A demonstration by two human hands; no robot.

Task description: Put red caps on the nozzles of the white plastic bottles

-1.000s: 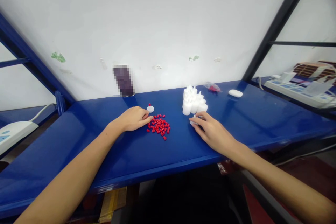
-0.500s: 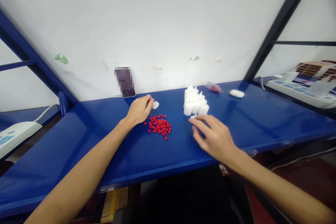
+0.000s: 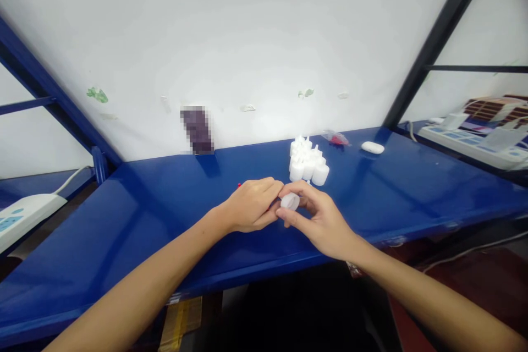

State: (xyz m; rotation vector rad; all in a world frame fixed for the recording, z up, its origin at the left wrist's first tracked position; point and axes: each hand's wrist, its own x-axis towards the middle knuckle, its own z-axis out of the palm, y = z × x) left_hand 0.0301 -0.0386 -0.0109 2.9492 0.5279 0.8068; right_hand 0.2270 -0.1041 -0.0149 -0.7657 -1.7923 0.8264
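Observation:
My right hand [image 3: 319, 217] grips a small round white piece [image 3: 290, 202] between thumb and fingers, its hollow side facing me. Touching it from the left is my left hand [image 3: 253, 204], fingers bent together; what they hold, if anything, is hidden. Most of the red pieces are covered by my left hand, with one [image 3: 239, 185] showing behind it. Behind my right hand stands a cluster of white bottles [image 3: 307, 162] with pointed tips. A small white tip shows just in front of the bottles.
On the blue table [image 3: 165, 192], a phone [image 3: 198, 131] leans against the wall. A clear bag [image 3: 337, 138] with red pieces and a white case [image 3: 372, 147] lie at the back right. Power strips [image 3: 474, 146] stand beyond both sides.
Both hands have come together over the table, left moving right and forward edge-ward, right moving slightly left. The white piece is now held up between them, and the red pieces are mostly covered.

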